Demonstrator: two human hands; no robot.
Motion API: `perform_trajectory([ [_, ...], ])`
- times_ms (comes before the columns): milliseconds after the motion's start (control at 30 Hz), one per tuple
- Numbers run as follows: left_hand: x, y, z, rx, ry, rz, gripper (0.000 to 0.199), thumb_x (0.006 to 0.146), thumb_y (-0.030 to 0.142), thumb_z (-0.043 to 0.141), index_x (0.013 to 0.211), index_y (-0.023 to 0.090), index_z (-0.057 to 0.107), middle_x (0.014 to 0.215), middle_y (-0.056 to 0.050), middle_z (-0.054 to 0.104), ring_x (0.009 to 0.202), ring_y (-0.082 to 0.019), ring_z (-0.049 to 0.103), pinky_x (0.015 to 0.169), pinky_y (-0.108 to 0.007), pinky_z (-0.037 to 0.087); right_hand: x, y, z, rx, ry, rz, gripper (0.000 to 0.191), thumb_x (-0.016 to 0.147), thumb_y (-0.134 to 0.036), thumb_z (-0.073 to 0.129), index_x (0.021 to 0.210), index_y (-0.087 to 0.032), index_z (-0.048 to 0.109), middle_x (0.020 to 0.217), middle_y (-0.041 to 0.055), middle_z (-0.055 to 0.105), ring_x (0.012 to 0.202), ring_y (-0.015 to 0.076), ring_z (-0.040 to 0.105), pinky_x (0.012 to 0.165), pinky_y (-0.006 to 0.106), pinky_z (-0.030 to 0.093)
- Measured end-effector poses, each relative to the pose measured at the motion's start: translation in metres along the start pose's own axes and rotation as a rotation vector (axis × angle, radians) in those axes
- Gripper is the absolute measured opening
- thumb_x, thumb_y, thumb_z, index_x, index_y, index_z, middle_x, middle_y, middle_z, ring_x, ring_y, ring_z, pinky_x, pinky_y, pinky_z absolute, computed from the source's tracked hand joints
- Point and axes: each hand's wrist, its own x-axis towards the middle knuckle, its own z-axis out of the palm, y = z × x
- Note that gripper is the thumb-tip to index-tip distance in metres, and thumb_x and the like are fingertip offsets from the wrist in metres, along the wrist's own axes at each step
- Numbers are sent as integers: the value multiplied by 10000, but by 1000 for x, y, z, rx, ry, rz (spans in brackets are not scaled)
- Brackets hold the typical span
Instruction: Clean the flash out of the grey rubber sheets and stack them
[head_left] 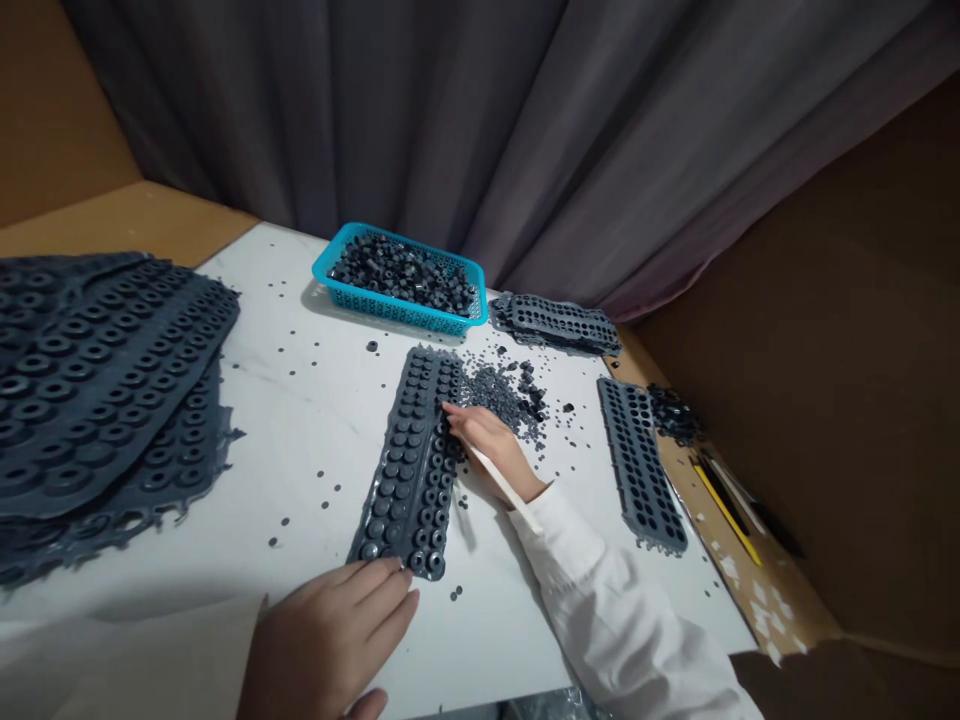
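Observation:
A dark grey rubber sheet [412,450] with rows of round raised pieces lies lengthwise on the white table; its right-hand rows show open ring centres, while most on the left look capped. Resting on its near end are the fingers of my left hand [337,630], stretched out and holding nothing. My right hand [487,440] is closed around a white stick-shaped tool [499,475], whose handle points back over the wrist. The fingertips are at the sheet's right-hand rows, and the tool's tip is hidden. Beside that hand lies a heap of small dark discs [495,390].
Behind the sheet stands a blue basket [409,312] of small dark rubber parts. Large studded sheets [150,400] are piled on the left. Perforated sheets [559,320] lie stacked at the back right, another perforated sheet [641,460] nearer, beside a yellow cutter [727,510].

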Motion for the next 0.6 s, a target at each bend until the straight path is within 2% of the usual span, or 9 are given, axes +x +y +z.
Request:
perform_trajectory([
  [100,3,3,-7,5,-35,-52,583,566,151,439,1137,191,555,1125,-28,646,983,-222,567,817,-326,466,3,6,-3,-71,125,65,179,937,-224,411,1008,-213,575,1227,122,601,1031,183,611,871,360,518],
  [200,4,3,-10,27,-79,-71,597,553,137,444,1136,203,553,1130,-16,645,979,-222,571,800,-330,461,6,5,-8,13,204,134,144,929,-217,433,993,-204,561,1162,122,637,1068,188,609,880,351,513],
  [333,7,2,-11,17,-62,-16,585,532,156,446,1104,185,567,1087,-25,656,933,-222,583,762,-329,466,6,-3,-8,214,127,134,86,910,-236,492,932,-200,567,1171,119,633,1120,199,581,943,373,474],
  [433,13,4,-15,32,-83,-83,503,579,148,482,1069,188,586,1065,-22,665,934,-213,582,781,-316,465,4,-4,-5,274,71,124,94,911,-259,495,913,-203,571,1154,121,641,1136,209,567,966,403,453],
  [600,14,9,-19,-4,-16,-111,432,615,168,524,1035,203,618,1047,5,680,940,-184,591,807,-287,455,4,0,-3,323,78,163,89,914,-252,494,929,-210,571,1120,120,647,1111,207,584,941,392,470],
])
